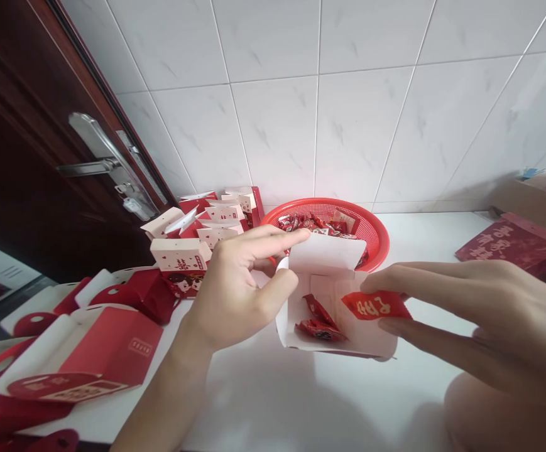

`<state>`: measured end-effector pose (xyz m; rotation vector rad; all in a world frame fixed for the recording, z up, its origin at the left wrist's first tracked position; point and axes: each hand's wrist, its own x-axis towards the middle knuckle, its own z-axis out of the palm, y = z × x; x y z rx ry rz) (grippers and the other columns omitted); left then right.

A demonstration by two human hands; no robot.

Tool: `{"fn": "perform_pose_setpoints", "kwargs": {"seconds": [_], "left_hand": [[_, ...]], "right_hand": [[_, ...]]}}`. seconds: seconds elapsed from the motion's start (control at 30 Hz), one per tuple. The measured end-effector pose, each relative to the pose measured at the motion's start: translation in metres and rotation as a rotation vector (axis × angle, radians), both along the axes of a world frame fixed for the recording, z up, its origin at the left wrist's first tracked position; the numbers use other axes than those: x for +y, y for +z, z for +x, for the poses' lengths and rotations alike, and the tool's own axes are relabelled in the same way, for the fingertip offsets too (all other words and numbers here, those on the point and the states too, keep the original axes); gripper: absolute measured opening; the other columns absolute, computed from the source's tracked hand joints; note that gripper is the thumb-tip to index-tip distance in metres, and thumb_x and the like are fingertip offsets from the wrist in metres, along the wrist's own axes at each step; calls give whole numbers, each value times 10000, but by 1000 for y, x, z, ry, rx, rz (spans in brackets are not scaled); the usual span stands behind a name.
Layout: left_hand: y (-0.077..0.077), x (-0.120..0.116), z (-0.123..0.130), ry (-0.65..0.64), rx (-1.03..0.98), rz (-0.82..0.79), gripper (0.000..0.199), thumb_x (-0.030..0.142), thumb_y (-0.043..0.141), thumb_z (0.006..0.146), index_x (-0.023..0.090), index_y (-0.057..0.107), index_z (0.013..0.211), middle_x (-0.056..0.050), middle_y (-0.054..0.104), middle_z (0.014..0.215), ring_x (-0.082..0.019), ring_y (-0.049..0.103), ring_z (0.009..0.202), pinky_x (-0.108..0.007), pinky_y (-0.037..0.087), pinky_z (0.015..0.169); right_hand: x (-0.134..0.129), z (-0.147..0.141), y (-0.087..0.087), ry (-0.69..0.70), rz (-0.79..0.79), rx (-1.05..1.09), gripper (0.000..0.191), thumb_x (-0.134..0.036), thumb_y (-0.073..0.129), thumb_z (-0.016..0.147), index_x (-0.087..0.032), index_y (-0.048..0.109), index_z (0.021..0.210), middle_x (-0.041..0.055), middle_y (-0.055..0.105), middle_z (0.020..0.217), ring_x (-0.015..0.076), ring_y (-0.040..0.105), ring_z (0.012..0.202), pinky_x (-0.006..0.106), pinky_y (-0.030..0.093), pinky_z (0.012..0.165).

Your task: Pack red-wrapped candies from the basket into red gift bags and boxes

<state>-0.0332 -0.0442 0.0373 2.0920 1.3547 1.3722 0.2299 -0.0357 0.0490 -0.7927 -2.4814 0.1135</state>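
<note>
Pinching small red glossy packet (371, 306) inside open white-lined cardboard box (327, 285)

With left fingers (277, 243), grips the box by left wall and flap, probably for keeping its mouth wide. With right fingers (435, 282), holds the packet near right inner wall. Seems freer for moving over white worktop (254, 402) in front than toward round red plastic basket (381, 242) behind.

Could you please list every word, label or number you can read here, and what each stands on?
Nothing reads with certainty:
Glossy red wrapper in the right hand: gold lettering, unclear.
Cream cardboard box: dark characters, too small.
Red cardboard box: pale label, too small.
Maroon package: pale characters, blurred.
</note>
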Motion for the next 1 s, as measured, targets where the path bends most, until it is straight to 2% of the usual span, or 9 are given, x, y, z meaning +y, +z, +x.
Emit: {"fn": "perform_pose_setpoints", "kwargs": {"seconds": [0.1,0.3,0.47,0.6,0.77,0.9,1.0], "left_hand": [[1,-1,0,3,21,16,490,74,609,743,196,789,1181,-47,755,994,-157,683,796,-209,556,566],[0,-6,0,-15,105,151,466,61,590,780,190,780,1186,-48,771,1044,-195,715,962,-256,606,725],[-3,-9,-2,34,221,488,486,34,595,795,257,761,1194,-11,774,1045,-182,721,945,-271,615,724],[-4,-7,-2,98,247,703,478,41,627,809,286,749,1201,-5,767,1027,-186,724,893,-298,629,701],[-1,0,-4,148,274,875,450,97,644,845,347,743,1205,-9,763,1020,-220,730,860,-366,649,678],[-1,7,-8,144,304,941,507,45,637,809,310,739,1229,-15,766,1020,-190,705,813,-306,607,610],[-3,19,-11,79,334,961,528,18,616,787,260,736,1242,-19,769,1037,-147,681,755,-266,588,609]], "right_hand": [[-1,0,0,40,-19,-38,265,-319,512,1020,-295,731,1167,27,804,999,205,765,718,257,586,549],[-5,1,-2,12,0,-37,339,-250,526,986,-313,674,1284,25,798,1049,218,765,764,265,588,573],[-13,-3,4,-2,57,-7,391,-197,510,979,-325,642,1325,3,792,990,195,738,688,264,573,564],[-13,-9,6,-36,117,28,286,-186,492,994,-291,643,1213,5,782,971,183,736,695,252,534,528],[-4,-17,6,-50,264,64,208,-148,486,1008,-244,661,1065,16,767,925,147,684,621,251,478,495],[-2,-23,5,-26,233,98,238,-136,464,1015,-224,683,1050,31,765,927,137,654,598,256,475,510],[3,-25,1,-46,172,75,236,-155,479,1016,-231,700,1050,37,763,885,151,644,595,266,477,522]]}}
